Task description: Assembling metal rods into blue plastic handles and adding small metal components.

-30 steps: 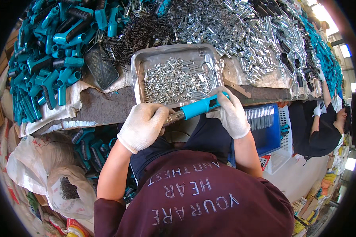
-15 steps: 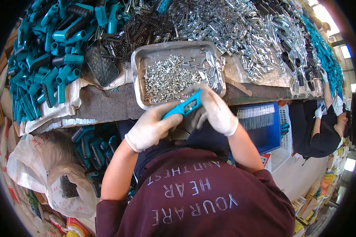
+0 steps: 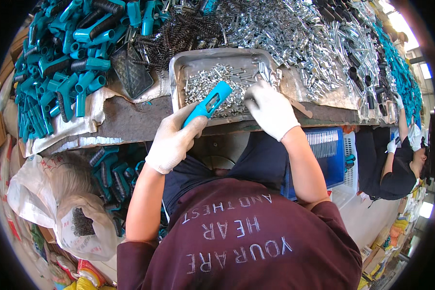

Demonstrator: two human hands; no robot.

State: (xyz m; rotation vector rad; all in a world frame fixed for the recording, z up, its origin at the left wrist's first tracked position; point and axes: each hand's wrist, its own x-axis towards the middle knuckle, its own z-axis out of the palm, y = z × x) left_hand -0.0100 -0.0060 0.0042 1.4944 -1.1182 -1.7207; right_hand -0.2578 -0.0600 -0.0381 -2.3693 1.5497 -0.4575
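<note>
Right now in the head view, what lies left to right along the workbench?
Pile of teal handles → black springs → metal tray of small silver parts → heap of silver metal pieces → far teal handles.

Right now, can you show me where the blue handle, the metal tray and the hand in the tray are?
blue handle [image 3: 209, 103], head view, middle of its slotted side.
metal tray [image 3: 179, 65], head view, left rim.
right hand [image 3: 269, 108], head view, back of the glove.

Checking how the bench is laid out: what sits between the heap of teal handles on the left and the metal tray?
In the head view, between the teal handles and the metal tray lie a dark, cross-hatched flat piece and a tangle of black springs.
</note>
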